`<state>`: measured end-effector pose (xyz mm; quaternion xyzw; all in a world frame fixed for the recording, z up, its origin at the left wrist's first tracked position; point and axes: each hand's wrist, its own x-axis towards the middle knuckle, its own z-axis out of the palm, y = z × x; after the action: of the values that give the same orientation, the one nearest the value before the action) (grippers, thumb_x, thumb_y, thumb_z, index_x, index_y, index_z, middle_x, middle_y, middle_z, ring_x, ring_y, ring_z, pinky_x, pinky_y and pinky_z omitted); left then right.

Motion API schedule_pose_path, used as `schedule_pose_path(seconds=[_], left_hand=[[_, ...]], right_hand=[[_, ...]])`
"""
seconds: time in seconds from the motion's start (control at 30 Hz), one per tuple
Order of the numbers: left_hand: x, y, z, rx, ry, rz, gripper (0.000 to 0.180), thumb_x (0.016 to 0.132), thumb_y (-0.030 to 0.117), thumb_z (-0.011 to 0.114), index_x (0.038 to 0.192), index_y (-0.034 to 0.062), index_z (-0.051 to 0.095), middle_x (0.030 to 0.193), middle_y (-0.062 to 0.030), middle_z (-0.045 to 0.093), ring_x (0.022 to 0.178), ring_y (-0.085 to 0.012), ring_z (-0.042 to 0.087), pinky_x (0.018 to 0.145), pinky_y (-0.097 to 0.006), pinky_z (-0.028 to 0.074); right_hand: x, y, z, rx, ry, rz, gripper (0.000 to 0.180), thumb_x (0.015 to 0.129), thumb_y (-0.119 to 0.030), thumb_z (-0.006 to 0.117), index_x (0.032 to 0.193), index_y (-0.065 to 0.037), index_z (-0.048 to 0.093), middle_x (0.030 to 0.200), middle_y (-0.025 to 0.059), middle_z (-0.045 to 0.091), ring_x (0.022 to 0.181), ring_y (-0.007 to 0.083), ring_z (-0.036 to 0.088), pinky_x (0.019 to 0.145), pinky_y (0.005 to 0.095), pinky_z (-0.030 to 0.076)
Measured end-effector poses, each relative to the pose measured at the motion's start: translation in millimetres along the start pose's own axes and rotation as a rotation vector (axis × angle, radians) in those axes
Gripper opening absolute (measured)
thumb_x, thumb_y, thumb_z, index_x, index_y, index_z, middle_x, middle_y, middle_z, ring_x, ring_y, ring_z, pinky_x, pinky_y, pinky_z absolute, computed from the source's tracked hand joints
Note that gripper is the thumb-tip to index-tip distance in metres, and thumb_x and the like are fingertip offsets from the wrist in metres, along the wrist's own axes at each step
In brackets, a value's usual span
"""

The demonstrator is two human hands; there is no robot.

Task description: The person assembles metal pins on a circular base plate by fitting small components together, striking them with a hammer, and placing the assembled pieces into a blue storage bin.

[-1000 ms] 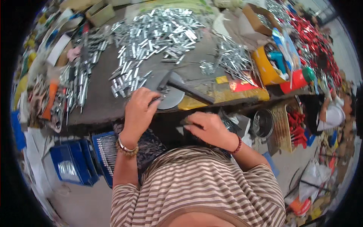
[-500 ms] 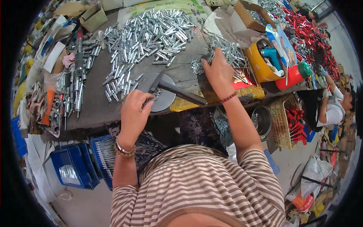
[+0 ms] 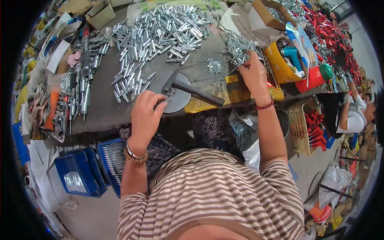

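Observation:
My left hand [image 3: 147, 114] is at the bench's front edge, thumb and fingers pinched on a small metal part, mostly hidden by the fingers. Beside it lies a round grey metal plate [image 3: 182, 100], with a hammer [image 3: 198, 93] across it. My right hand [image 3: 256, 78] is at the near edge of a heap of thin metal rods [image 3: 237, 42], fingertips drawn together; what they grip cannot be made out. A small cluster of short metal pins [image 3: 215, 66] lies left of that hand. Beyond my left hand spreads a large pile of shiny metal tubes [image 3: 160, 34].
To the right stand a yellow container [image 3: 276, 60] with a teal tool and a red bottle with a green cap [image 3: 314, 78]. Sockets and tools [image 3: 84, 80] crowd the left. Below are blue bins [image 3: 74, 176] and a basket [image 3: 298, 132] of red-handled parts. A person [image 3: 356, 114] sits far right.
My right hand has moved right, away from the small pin cluster to the near side of the rod heap. My left hand stays pinched near the plate. The view has shifted slightly.

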<state>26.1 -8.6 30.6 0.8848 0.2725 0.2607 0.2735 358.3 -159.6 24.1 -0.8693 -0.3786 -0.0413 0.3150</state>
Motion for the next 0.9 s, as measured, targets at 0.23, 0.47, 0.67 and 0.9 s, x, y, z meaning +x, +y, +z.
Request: schedule_pose_path(seconds=[0.23, 0.47, 0.67, 0.9], left_hand=[[-6, -8, -1, -0.009, 0.003, -0.046, 0.015, 0.087, 0.014, 0.076, 0.099, 0.0058, 0.073, 0.098, -0.0091, 0.064, 0.098, -0.0317, 0.062, 0.086, -0.042, 0.050], [-7, -7, -2, -0.017, -0.008, -0.101, 0.016, 0.085, 0.007, 0.079, 0.100, 0.0033, 0.075, 0.094, -0.0063, 0.063, 0.088, -0.0229, 0.060, 0.076, -0.034, 0.048], [-8, -8, -6, 0.023, 0.000, -0.095, 0.018, 0.084, 0.008, 0.080, 0.101, 0.0036, 0.076, 0.098, -0.0067, 0.065, 0.093, -0.0239, 0.062, 0.080, -0.035, 0.050], [-10, -16, -3, -0.034, 0.026, -0.087, 0.017, 0.087, 0.015, 0.078, 0.101, 0.0068, 0.074, 0.098, -0.0079, 0.064, 0.101, -0.0307, 0.063, 0.088, -0.041, 0.051]], right_hand=[[-38, -58, -17, 0.265, -0.182, -0.025, 0.017, 0.088, -0.012, 0.075, 0.104, -0.005, 0.071, 0.092, 0.0112, 0.074, 0.087, 0.0356, 0.072, 0.074, 0.0429, 0.056], [-79, -106, 17, 0.232, -0.258, -0.504, 0.011, 0.085, -0.010, 0.075, 0.095, -0.008, 0.072, 0.091, 0.0090, 0.067, 0.084, 0.0313, 0.070, 0.072, 0.0421, 0.055], [-76, -114, 29, 0.210, -0.267, -0.626, 0.009, 0.083, -0.008, 0.075, 0.091, -0.008, 0.070, 0.089, 0.0074, 0.061, 0.082, 0.0301, 0.069, 0.070, 0.0419, 0.055], [-71, -115, 30, 0.180, -0.286, -0.659, 0.010, 0.085, -0.009, 0.075, 0.093, -0.008, 0.070, 0.090, 0.0074, 0.060, 0.082, 0.0303, 0.068, 0.069, 0.0423, 0.055]])
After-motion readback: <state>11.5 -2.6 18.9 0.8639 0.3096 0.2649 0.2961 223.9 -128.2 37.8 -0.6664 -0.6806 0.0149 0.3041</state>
